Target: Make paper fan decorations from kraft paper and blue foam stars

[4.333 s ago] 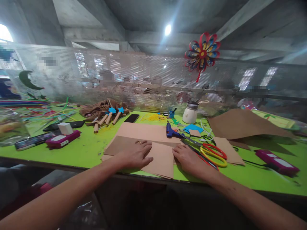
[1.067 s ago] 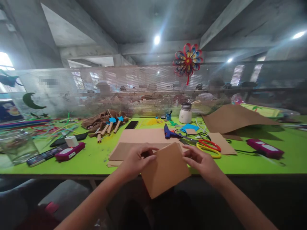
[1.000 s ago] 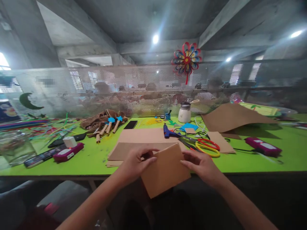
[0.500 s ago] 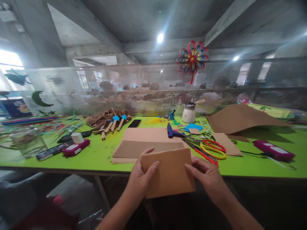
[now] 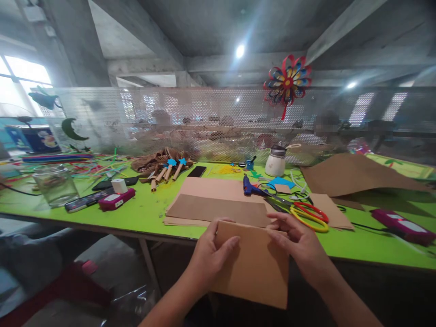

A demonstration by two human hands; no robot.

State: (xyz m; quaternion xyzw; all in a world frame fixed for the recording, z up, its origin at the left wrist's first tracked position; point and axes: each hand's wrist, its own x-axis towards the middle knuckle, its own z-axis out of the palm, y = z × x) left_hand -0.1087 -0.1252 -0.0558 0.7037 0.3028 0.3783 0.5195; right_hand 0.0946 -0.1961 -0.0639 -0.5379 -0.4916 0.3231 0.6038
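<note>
A piece of brown kraft paper (image 5: 254, 272), doubled or stacked, is held between my two hands in front of the table's near edge. My left hand (image 5: 213, 254) grips its left side, thumb flat on the face and fingers behind. At the upper right corner my right hand (image 5: 299, 240) pinches the paper, thumb in front. Just beyond lie larger brown paper sheets (image 5: 218, 209) in a stack. Scissors with red and yellow handles (image 5: 309, 218) rest beyond my right hand, beside a blue glue gun (image 5: 252, 187).
On the green table (image 5: 150, 218) stand a glass jar (image 5: 56, 186) and a white bottle (image 5: 275, 163). Purple power strips (image 5: 117, 199) lie left and right. Paper figures with blue tops (image 5: 168, 170) sit behind. A perforated screen (image 5: 211, 104) borders the back.
The view has swung slightly left. Both hands have lowered the paper a little and tilted it, and my right hand has shifted up to its top right corner.
</note>
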